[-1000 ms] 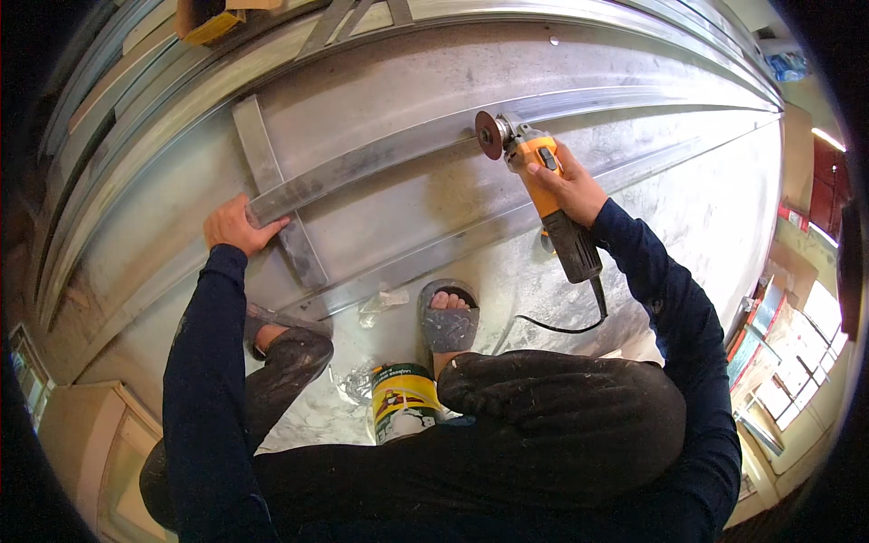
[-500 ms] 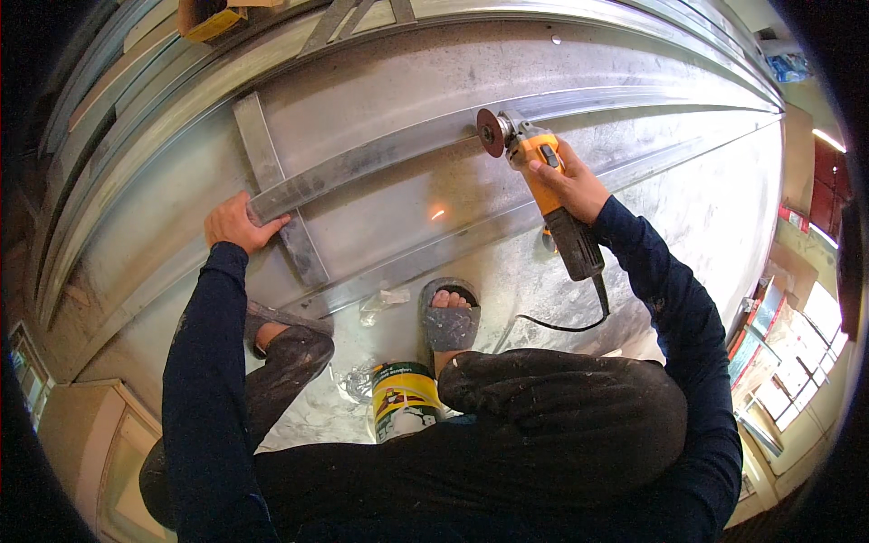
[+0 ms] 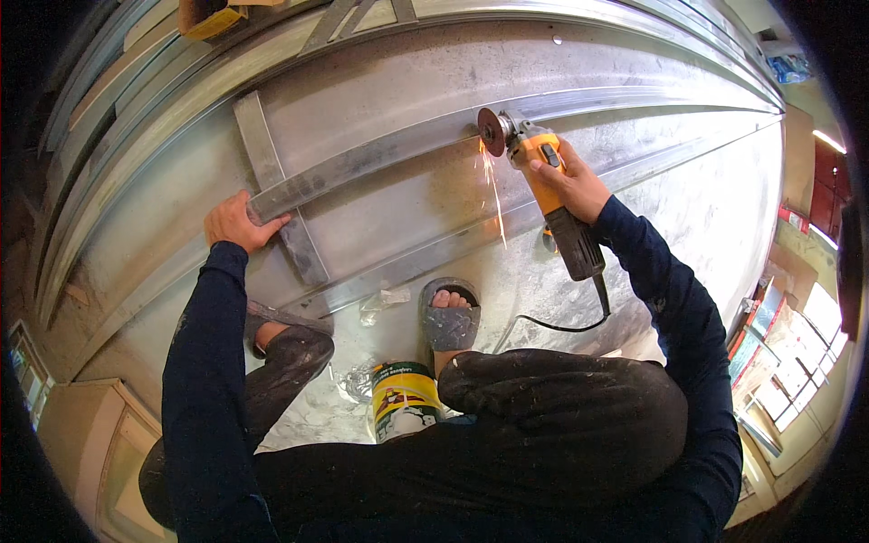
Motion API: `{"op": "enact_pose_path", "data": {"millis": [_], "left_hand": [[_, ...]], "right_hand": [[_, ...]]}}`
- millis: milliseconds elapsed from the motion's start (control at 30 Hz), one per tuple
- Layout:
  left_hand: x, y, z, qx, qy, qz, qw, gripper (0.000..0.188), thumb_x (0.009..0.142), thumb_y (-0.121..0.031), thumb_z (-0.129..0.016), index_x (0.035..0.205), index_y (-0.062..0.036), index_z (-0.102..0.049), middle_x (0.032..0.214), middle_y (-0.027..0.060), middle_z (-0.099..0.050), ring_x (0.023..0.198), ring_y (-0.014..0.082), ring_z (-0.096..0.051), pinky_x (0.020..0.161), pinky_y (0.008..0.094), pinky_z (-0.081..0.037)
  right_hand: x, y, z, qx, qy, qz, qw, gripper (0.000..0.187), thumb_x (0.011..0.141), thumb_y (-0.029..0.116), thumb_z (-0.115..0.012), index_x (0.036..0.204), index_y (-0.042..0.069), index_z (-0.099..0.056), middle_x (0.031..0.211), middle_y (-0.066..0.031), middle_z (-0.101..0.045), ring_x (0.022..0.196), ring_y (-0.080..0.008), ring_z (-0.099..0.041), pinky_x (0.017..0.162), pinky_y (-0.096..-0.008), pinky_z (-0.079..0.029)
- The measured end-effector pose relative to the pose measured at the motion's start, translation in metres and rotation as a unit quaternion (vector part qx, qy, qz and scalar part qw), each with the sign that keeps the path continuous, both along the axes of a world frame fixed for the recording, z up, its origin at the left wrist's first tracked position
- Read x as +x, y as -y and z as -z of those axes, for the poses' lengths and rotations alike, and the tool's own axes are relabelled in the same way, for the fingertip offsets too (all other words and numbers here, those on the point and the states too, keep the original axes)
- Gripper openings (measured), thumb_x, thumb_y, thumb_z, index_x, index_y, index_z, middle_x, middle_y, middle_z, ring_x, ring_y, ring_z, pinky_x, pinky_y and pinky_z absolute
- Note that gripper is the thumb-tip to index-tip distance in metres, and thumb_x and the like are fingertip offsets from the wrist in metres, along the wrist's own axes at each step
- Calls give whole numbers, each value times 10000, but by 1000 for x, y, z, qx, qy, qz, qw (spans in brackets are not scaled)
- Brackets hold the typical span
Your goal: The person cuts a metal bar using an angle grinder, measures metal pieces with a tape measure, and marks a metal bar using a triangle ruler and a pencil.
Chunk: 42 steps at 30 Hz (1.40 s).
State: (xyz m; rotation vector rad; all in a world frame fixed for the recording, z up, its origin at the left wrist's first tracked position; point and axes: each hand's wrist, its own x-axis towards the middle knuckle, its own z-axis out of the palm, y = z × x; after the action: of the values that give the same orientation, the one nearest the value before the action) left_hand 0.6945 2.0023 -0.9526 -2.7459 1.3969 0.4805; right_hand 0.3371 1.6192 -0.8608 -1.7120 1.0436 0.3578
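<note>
A: Starting at the hands. Holding what?

B: Closed, both. With the left hand [image 3: 235,223], clasping the left end of a long grey metal profile [image 3: 362,163], thumb on the side toward the feet. With the right hand [image 3: 577,185], wrapped around the yellow body of an angle grinder [image 3: 546,187], thumb near the switch.

A: And at the front of the tool?

B: See a reddish-brown cutting disc [image 3: 491,133] up against the profile's nearer edge, with orange sparks [image 3: 495,195] dropping below. Read as mid-cut.

A: Done so far?

B: Laid over a short metal crosspiece [image 3: 258,140] near the left end, steadied by hand, met by the disc. Bitten into already, to judge by the sparks. Cannot tell how deep: hidden behind disc and grinder head.

A: Left, then?

B: Judged unfinished: getting right through. Not visibly parted; continuing rightward beyond the grinder, with no gap in sight.

A: Farther out?

B: Noted a black power cord [image 3: 566,328] trailing from the grinder's tail. Nearer the feet, another metal strip [image 3: 425,253], roughly parallel to the profile. Then a grey sandal [image 3: 450,328] and, between the legs, a yellow-and-green bucket [image 3: 403,394].
</note>
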Motion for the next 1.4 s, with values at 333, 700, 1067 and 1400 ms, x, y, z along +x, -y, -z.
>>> {"op": "enact_pose_path", "data": {"millis": [333, 700, 1067, 1400], "left_hand": [[-1, 3, -3, 3, 4, 1, 1000, 723, 610, -754, -727, 752, -54, -617, 661, 135, -631, 626, 328, -644, 580, 426, -507], [-3, 9, -12, 4, -38, -29, 999, 661, 607, -720, -760, 663, -91, -561, 589, 53, -609, 594, 273, -639, 551, 412, -501], [-1, -3, 1, -39, 3, 1, 999, 646, 591, -706, -776, 749, -101, -611, 631, 84, -624, 617, 311, -641, 566, 413, -497], [-3, 1, -1, -35, 18, 1, 999, 658, 591, -692, -779, 738, -76, -603, 652, 130, -630, 633, 350, -640, 587, 438, -503]], "right_hand": [[1, 0, 1, 2, 12, 0, 1000, 685, 938, 404, -619, 1440, 46, -321, 1177, -179, -604, 1065, -243, -608, 917, -338, -487], [-4, -5, 6, 44, 23, 38, 998, 692, 927, 364, -632, 1440, 33, -306, 1177, -162, -604, 1098, -236, -586, 951, -331, -458], [-5, -3, -8, 33, 26, 27, 999, 711, 944, 450, -613, 1453, 55, -314, 1206, -143, -591, 1056, -207, -595, 892, -319, -488], [-4, 3, -1, 4, -13, -14, 1000, 749, 939, 463, -606, 1472, 47, -284, 1211, -182, -593, 1091, -260, -602, 928, -343, -487]]}}
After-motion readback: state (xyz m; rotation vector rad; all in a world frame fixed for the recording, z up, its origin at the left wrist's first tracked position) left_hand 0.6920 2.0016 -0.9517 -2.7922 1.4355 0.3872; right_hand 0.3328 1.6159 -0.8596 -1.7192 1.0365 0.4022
